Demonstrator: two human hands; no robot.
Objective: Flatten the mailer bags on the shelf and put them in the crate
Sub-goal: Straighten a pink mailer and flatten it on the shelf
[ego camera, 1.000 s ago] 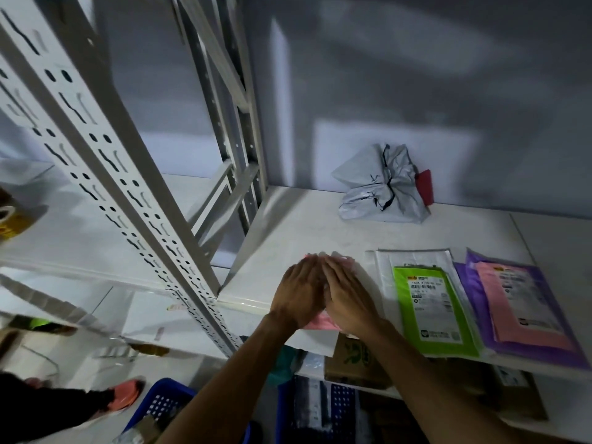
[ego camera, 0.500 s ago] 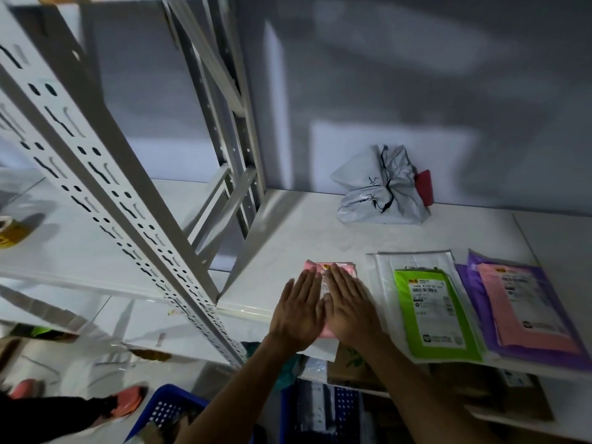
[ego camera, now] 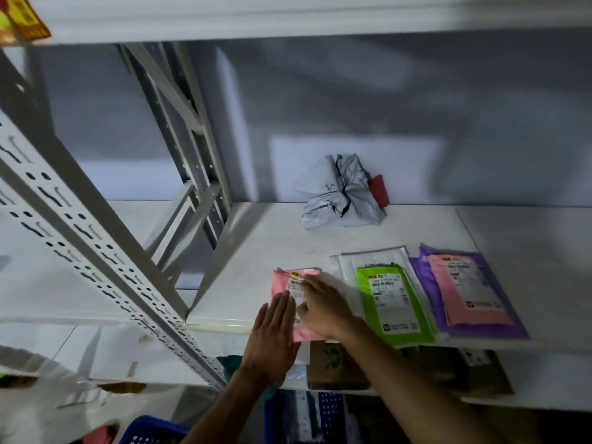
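Two pink bags (ego camera: pixel 280 283) (ego camera: pixel 474 306), one green bag (ego camera: pixel 366 299), one purple bag (ego camera: pixel 512 322), one white bag (ego camera: pixel 344 264) and one grey bag (ego camera: pixel 333 193) are counted, with two hands (ego camera: pixel 272 341) (ego camera: pixel 323 309) and two crates (ego camera: pixel 150 432) (ego camera: pixel 330 408).

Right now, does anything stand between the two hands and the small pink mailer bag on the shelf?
Nothing visible does. The left hand and the right hand rest flat on the pink mailer bag.

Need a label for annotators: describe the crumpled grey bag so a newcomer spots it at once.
Go to the white shelf and look at its back, by the wall. A grey bag sits there, a red item at its right side. It is the only one bunched into a lump; the green bag, purple bag and others near the front lie flat.
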